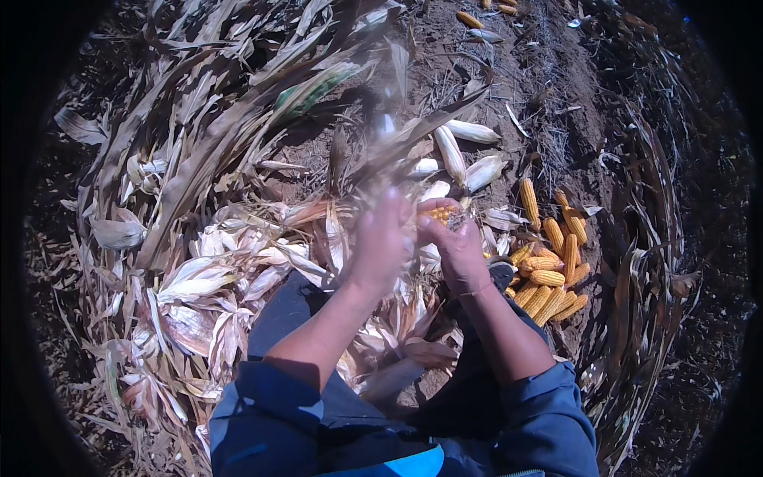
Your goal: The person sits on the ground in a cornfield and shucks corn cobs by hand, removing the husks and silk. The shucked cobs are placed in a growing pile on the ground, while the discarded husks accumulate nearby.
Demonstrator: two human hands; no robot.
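Note:
In front of my knees, my right hand (457, 250) is closed round an ear of corn (439, 213). A patch of its yellow kernels shows past my fingers, and the rest lies hidden in the grip. Close beside it on the left, my left hand (380, 242) is smeared by motion, so its fingers cannot be made out. Pale, blurred strips of what looks like husk or leaf (389, 163) rise just beyond that hand. Several ears in pale husks (451, 155) lie on the soil past both hands.
To the right of my right forearm is a pile of bare yellow ears (548, 278). Stripped husks (211, 294) cover the ground at left. Dry stalks and leaves (183, 151) are heaped at far left, with more stalks (648, 262) along the right. A few yellow ears (469, 19) lie far ahead.

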